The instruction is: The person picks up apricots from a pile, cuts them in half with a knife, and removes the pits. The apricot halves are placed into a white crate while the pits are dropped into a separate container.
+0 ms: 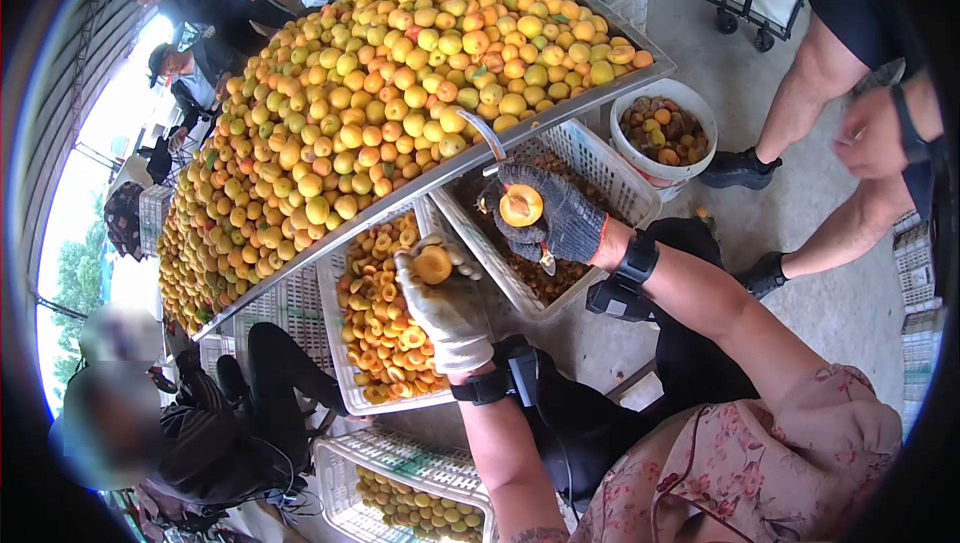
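Observation:
My left hand (445,303), in a whitish glove, holds an apricot half (433,265) over a white crate (360,398) of halved apricots. My right hand (560,218), in a dark grey glove, is closed round a curved metal tool (484,135), whose hooked end points up. An apricot half (520,205) with its cut face showing is in the same hand. A small pointed metal tip (547,261) shows below it. Beneath this hand stands a white crate (625,193) with brown bits, probably stones. The two hands are apart.
Whole apricots (370,93) cover a big metal-edged table (420,186). A white bucket (665,178) of fruit stands right of the crates. Another crate (400,458) is at the bottom. A standing person (815,73) is at right; a seated person (220,433) at lower left; others stand behind.

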`<state>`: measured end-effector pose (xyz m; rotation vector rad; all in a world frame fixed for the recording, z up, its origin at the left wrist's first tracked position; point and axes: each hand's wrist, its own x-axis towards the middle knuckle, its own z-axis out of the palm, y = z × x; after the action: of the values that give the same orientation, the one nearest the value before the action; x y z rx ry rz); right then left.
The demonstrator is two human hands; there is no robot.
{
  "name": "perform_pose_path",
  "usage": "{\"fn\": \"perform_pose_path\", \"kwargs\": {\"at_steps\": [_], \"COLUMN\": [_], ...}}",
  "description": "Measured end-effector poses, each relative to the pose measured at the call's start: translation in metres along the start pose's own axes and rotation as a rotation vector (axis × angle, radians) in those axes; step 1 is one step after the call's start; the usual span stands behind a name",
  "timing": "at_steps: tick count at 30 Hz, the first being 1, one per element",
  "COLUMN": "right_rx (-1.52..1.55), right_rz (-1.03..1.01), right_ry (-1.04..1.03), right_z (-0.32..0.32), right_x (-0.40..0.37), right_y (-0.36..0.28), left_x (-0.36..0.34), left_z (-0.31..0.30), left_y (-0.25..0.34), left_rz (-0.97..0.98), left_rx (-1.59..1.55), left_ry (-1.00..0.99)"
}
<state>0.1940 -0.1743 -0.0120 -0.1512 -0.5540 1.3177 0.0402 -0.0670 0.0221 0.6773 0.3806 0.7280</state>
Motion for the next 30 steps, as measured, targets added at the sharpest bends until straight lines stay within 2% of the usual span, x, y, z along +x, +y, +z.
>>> {"fn": "perform_pose_path", "kwargs": {"at_steps": [1,2,3,4,5,7,8,9,10,11,13,14,15,16,17,19,20,21,22,23,24,25,27,28,30], "right_rx": [0.01,-0.134,-0.271,-0.358,-0.368,-0.109,-0.271,-0.264,-0.514,-0.768,-0.296,-0.263,-0.227,-0.322,-0.492,-0.53,-0.433,-0.438,-0.407,-0.382,-0.354,-0.346,-0.567,-0.588,-0.524], "right_rz": [0.005,-0.045,-0.086,-0.027,0.027,0.08,0.007,0.017,-0.001,-0.022,0.105,0.121,0.138,0.112,0.103,0.03,-0.045,-0.152,-0.13,-0.11,0.027,0.041,-0.086,-0.191,-0.193], "right_ry": [0.001,0.142,0.277,0.181,0.395,0.301,0.447,0.447,0.395,0.34,0.483,0.387,0.292,0.547,0.578,0.648,0.703,0.655,0.659,0.661,0.738,0.742,0.754,0.737,0.729], "right_z": [-0.004,0.001,0.003,-0.006,0.002,0.013,0.037,0.03,0.015,0.005,0.027,0.022,0.018,0.036,0.048,0.05,0.031,0.013,0.001,-0.008,0.004,0.008,0.01,0.004,0.019], "right_x": [-0.002,-0.003,-0.002,0.0,0.002,0.009,0.013,0.012,0.011,0.01,0.018,0.022,0.027,0.038,0.038,0.046,0.054,0.051,0.049,0.047,0.041,0.04,0.043,0.045,0.044], "right_y": [0.002,0.004,0.009,0.01,0.013,0.014,0.017,0.023,0.03,0.031,0.025,0.026,0.027,0.036,0.031,0.037,0.048,0.054,0.055,0.055,0.048,0.049,0.048,0.05,0.035], "left_x": [0.0,-0.006,-0.007,-0.008,-0.007,-0.011,-0.013,-0.015,-0.013,-0.016,-0.011,-0.017,-0.026,-0.023,-0.021,-0.022,-0.017,-0.011,-0.006,-0.004,-0.003,-0.004,-0.006,0.0,-0.001], "left_z": [-0.008,-0.001,-0.011,-0.017,-0.022,-0.03,-0.034,-0.039,-0.052,-0.055,-0.066,-0.043,-0.016,-0.011,-0.002,0.025,0.027,0.02,0.008,0.008,0.008,0.009,0.019,0.004,0.021], "left_y": [0.004,0.012,0.017,0.021,0.024,0.03,0.034,0.036,0.038,0.043,0.048,0.049,0.042,0.031,0.022,0.0,-0.015,-0.028,-0.032,-0.029,-0.028,-0.027,-0.021,-0.025,-0.022], "left_rz": [0.028,0.029,0.103,0.082,0.064,0.052,0.132,0.203,0.344,0.402,0.506,0.595,0.603,0.541,0.479,0.34,0.294,0.244,0.232,0.139,0.176,0.211,0.202,0.293,0.268], "left_rx": [-0.001,-0.053,0.01,-0.04,-0.094,-0.06,0.023,0.105,0.399,0.935,1.314,1.237,1.196,1.123,1.044,0.996,0.939,0.885,0.957,0.856,0.863,0.871,0.839,0.911,0.494], "left_ry": [-0.038,0.063,-0.004,0.06,0.119,0.103,0.14,0.176,0.398,0.667,0.941,0.818,0.692,0.538,0.386,0.137,0.141,0.145,0.111,0.065,0.065,0.059,0.121,0.126,0.212]}}
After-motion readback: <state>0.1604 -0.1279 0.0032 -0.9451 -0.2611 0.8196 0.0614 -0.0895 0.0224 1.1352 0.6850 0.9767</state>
